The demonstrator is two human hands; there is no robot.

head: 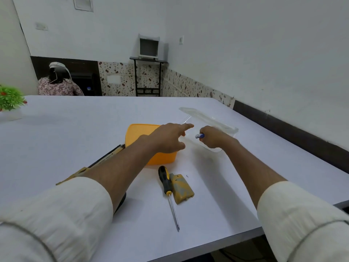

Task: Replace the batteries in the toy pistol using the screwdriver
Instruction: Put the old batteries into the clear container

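Pinching one blue battery between curled fingers, the right hand sits over the single clear plastic container, whose near rim shows just under the wrist. The left hand hovers beside it above one orange lid, holding nothing, its forefinger stretched toward the container and the other fingers loosely bent. Both forearms come out of rolled white sleeves. Nearer the body on the white table lies one screwdriver with a black and yellow handle, its tip pointing toward the person. Touching its handle on the right is one tan battery cover, and just beyond that a single tiny screw. The toy pistol lies mostly hidden beneath the left forearm, only its tan and black barrel showing. One green potted plant stands at the far left edge, and one other person sits beyond the table.
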